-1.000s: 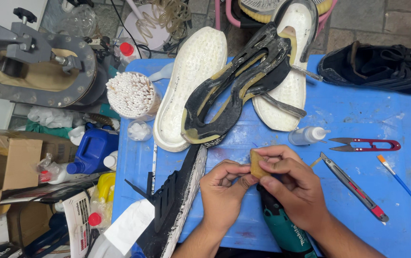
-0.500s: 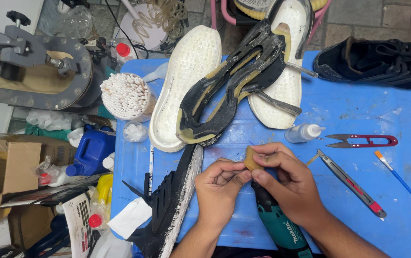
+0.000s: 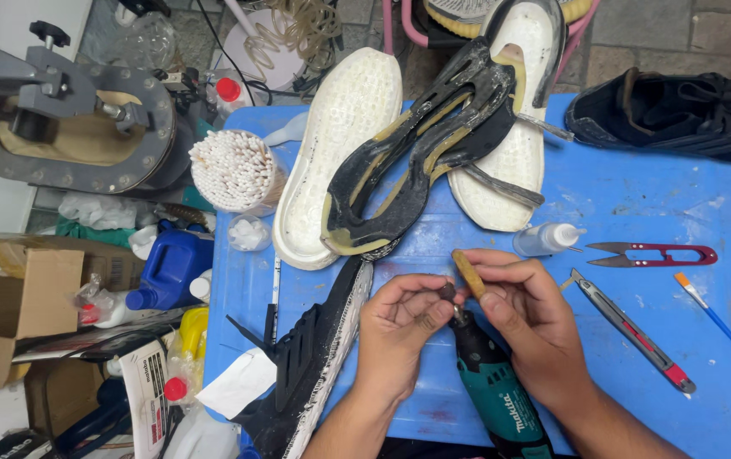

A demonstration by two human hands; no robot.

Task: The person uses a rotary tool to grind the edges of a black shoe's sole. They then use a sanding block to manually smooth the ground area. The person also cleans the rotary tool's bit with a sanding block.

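At the near edge of the blue bench (image 3: 637,204), both hands meet over the nose of a teal rotary tool (image 3: 493,387) that lies pointing away from the person. The left hand (image 3: 399,336) has its fingers pinched on the dark bit end (image 3: 448,293) of the tool. The right hand (image 3: 531,319) grips a small tan sanding band (image 3: 468,272) between thumb and forefinger, held just above and beside the bit. Judging by this, the step in hand is fitting the band onto the tool's tip: the band is not yet seated. The next move calls for lining the band's bore with the bit while the left fingers hold the tip from turning, then pushing it down straight.

Just left of the left hand lies a black shoe upper (image 3: 310,365). Farther back lie a white sole (image 3: 336,153) and black outsole pieces (image 3: 416,161). To the right are a glue bottle (image 3: 544,240), red snips (image 3: 659,253), a knife (image 3: 629,327) and a brush (image 3: 718,323).
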